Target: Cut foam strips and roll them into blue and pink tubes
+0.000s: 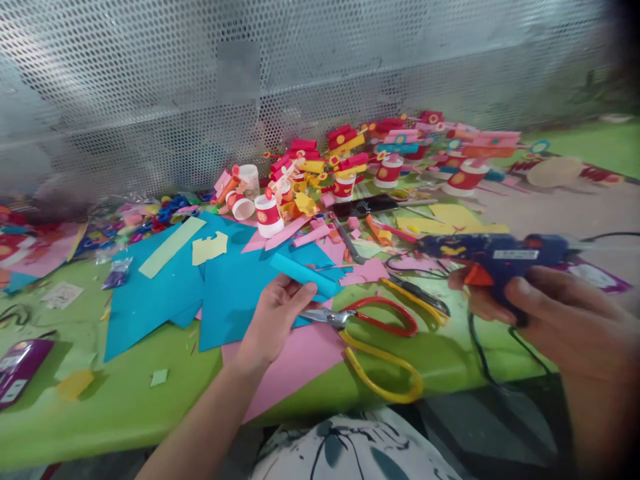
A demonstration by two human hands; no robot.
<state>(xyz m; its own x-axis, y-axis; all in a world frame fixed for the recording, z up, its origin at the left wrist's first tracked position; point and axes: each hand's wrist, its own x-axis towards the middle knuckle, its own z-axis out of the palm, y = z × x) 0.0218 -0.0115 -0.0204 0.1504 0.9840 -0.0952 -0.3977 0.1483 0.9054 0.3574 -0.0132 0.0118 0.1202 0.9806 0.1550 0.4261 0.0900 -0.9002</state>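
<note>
Two things were held: the left hand [273, 317] pinched a blue paper roll [303, 272] between its fingers, above the desk [125, 407]; the right hand's [570, 313] fingers wrapped a glue gun [500, 259]. The roll seemed light, crushable, best taken softly near one end.
</note>
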